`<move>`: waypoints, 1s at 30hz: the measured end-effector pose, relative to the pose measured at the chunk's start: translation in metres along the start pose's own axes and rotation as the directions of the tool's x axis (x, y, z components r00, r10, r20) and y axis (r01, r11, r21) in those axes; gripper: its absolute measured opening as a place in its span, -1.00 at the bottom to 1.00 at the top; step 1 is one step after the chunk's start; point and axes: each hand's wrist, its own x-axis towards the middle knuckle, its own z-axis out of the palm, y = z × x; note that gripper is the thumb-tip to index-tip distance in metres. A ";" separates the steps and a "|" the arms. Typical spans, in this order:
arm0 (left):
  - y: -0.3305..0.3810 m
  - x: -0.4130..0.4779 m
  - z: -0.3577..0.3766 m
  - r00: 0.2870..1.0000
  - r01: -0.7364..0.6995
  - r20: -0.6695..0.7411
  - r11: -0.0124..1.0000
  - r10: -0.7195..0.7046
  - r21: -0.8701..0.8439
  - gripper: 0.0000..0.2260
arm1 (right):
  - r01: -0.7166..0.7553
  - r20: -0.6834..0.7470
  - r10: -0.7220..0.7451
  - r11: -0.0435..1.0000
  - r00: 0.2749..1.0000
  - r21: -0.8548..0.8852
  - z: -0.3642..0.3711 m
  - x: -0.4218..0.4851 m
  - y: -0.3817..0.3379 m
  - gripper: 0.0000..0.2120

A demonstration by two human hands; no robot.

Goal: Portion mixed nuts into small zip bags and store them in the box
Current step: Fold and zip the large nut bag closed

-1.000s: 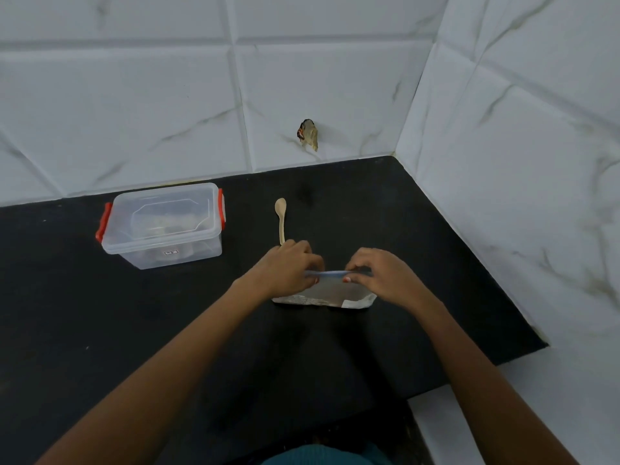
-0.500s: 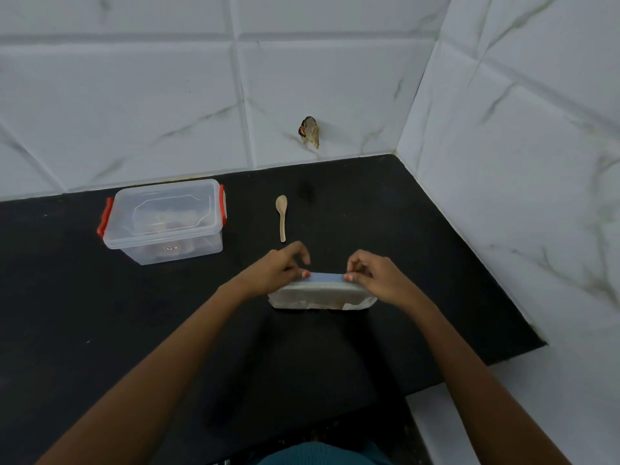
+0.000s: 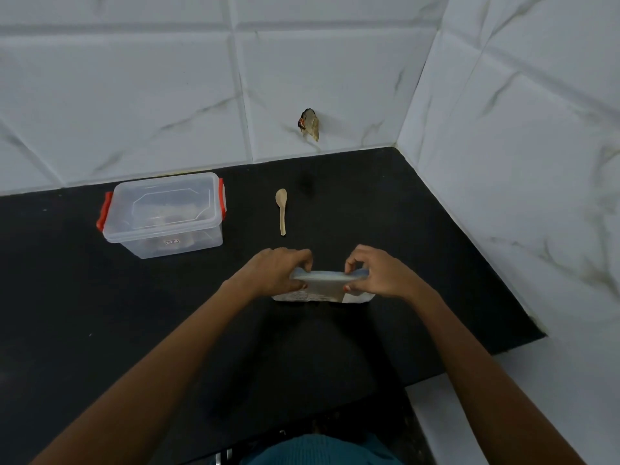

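A silvery zip pouch (image 3: 322, 288) with a blue zip strip along its top stands on the black counter (image 3: 436, 263) in the middle. My left hand (image 3: 276, 271) pinches the left end of the strip and my right hand (image 3: 375, 273) pinches the right end. The mouth looks slightly parted between them; what is inside is hidden. A clear plastic box (image 3: 164, 214) with red clips and its lid on sits at the back left. Beyond my hands a small wooden spoon (image 3: 281, 209) lies with its bowl toward the wall.
White marble-look tiled walls close off the back and the right side, meeting in a corner. A small torn scrap (image 3: 310, 124) sticks to the back wall. The counter's front edge is near my body, with white floor at the lower right.
My hands have moved slightly apart along the zip strip, and the top of the pouch now shows more between them. The box and spoon have not moved.
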 end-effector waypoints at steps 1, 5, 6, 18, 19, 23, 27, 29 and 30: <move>0.000 -0.001 0.001 1.000 -0.008 -0.014 1.000 0.009 0.028 -0.73 | 0.004 -0.015 -0.005 1.000 1.000 -0.018 0.001 -0.001 0.001 -0.86; 0.001 -0.006 0.008 0.997 -0.003 -0.078 0.989 0.014 0.146 -0.69 | 0.020 -0.093 -0.026 0.997 0.995 -0.073 0.008 -0.007 0.003 -0.81; 0.001 -0.008 0.009 0.998 0.005 -0.069 0.992 0.003 0.130 -0.68 | 0.021 -0.109 -0.029 0.998 0.994 -0.065 0.009 -0.009 0.003 -0.81; -0.013 -0.015 0.023 0.993 0.095 -0.045 0.958 -0.111 -0.270 -0.80 | -0.091 -0.150 0.142 0.950 0.978 0.300 0.028 -0.010 0.015 -0.90; -0.014 -0.014 0.026 0.991 0.110 -0.040 0.959 -0.124 -0.260 -0.78 | -0.088 -0.147 0.139 0.947 0.979 0.308 0.028 -0.008 0.016 -0.89; -0.017 -0.010 0.033 0.977 0.200 0.003 0.915 -0.213 -0.352 -0.81 | -0.089 -0.118 0.127 0.955 0.985 0.282 0.028 0.001 0.019 -0.88; -0.019 -0.002 0.037 0.960 0.275 0.072 0.849 -0.272 -0.452 -0.83 | -0.106 -0.060 0.123 0.968 0.991 0.229 0.027 0.008 0.020 -0.86; -0.020 0.002 0.041 0.949 0.306 0.067 0.842 -0.309 -0.445 -0.81 | -0.135 -0.048 0.150 0.966 0.988 0.222 0.029 0.010 0.022 -0.88; -0.021 0.004 0.042 0.942 0.322 0.055 0.838 -0.332 -0.442 -0.79 | -0.149 -0.045 0.162 0.964 0.986 0.222 0.030 0.010 0.023 -0.90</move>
